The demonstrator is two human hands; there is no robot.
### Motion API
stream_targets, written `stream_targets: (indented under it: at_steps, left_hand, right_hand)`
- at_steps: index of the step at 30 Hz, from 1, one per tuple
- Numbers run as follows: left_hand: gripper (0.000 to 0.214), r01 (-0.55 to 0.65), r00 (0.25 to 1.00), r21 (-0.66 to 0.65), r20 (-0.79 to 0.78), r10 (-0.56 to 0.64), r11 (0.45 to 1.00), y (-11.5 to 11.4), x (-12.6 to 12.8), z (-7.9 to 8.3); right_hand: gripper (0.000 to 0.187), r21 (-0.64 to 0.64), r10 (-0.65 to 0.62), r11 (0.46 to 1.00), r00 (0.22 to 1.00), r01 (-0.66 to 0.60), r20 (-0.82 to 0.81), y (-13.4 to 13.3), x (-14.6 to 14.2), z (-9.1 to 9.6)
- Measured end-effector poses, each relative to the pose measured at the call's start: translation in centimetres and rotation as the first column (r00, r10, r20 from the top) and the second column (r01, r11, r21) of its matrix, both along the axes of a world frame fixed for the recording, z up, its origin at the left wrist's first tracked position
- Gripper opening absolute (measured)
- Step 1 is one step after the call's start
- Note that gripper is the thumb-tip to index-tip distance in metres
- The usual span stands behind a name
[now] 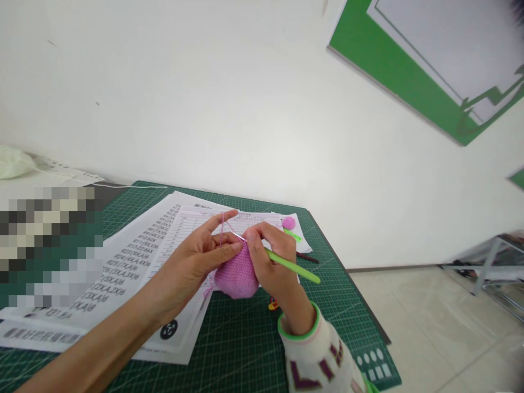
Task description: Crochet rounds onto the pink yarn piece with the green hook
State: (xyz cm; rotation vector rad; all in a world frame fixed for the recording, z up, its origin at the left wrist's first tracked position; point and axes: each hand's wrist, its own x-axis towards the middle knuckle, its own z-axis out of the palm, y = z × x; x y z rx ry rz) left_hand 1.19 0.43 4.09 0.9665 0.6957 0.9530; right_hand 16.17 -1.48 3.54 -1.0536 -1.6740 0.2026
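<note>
My left hand [196, 259] pinches the pink crochet piece [237, 275] — forefinger out, yarn over it; right hand [272, 259] fingers closed round the green hook [292, 266], mid-mat [245, 349], above the pattern sheets [135, 262].

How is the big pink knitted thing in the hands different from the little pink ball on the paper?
The rounded pink crocheted piece is much bigger than the small pink ball. The crocheted piece is held between the left hand and right hand; the small ball lies untouched on the white printed sheets. Both are pink.
</note>
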Motion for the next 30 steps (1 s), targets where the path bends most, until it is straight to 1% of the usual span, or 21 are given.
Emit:
stream_targets:
  at_steps: [4, 9, 14, 18, 22, 26, 30]
  left_hand:
    - [0.079, 0.001, 1.000, 0.004, -0.027, -0.001, 1.000, 0.0, -0.3, 0.0]
    - [0.078, -0.005, 0.998, 0.018, -0.060, 0.006, 1.000, 0.2, -0.5, 0.4]
    - [0.065, 0.067, 0.989, -0.012, -0.134, -0.068, 0.998, 0.1, -0.7, 1.1]
    - [0.068, 0.094, 0.987, -0.032, -0.129, -0.097, 0.995, -0.2, -0.9, 1.4]
    - [0.071, 0.091, 0.991, -0.034, -0.095, -0.094, 0.995, -0.1, -0.8, 1.5]
    - [0.076, 0.094, 0.992, -0.034, -0.085, -0.097, 0.995, -0.3, -0.8, 1.6]
    - [0.078, 0.072, 0.991, -0.039, -0.109, -0.076, 0.997, -0.8, -0.6, 1.9]
  right_hand:
    - [0.032, -0.038, 0.007, 0.999, 0.998, -0.009, -0.059, -0.2, 0.2, 0.2]
    - [0.032, -0.035, -0.007, 0.999, 0.995, 0.004, -0.095, -0.4, 0.4, 0.2]
    - [0.032, -0.070, -0.003, 0.998, 0.988, -0.008, -0.152, -0.6, 0.4, 0.4]
    - [0.028, -0.163, 0.064, 0.981, 0.970, -0.104, -0.235, -0.6, 0.6, 0.8]
    - [0.020, -0.258, 0.149, 0.935, 0.932, -0.241, -0.332, -0.4, 0.8, 1.1]
    - [0.021, -0.246, 0.193, 0.917, 0.888, -0.315, -0.418, -0.3, 0.8, 1.0]
    - [0.030, -0.210, 0.210, 0.919, 0.866, -0.333, -0.453, -0.3, 0.8, 1.0]
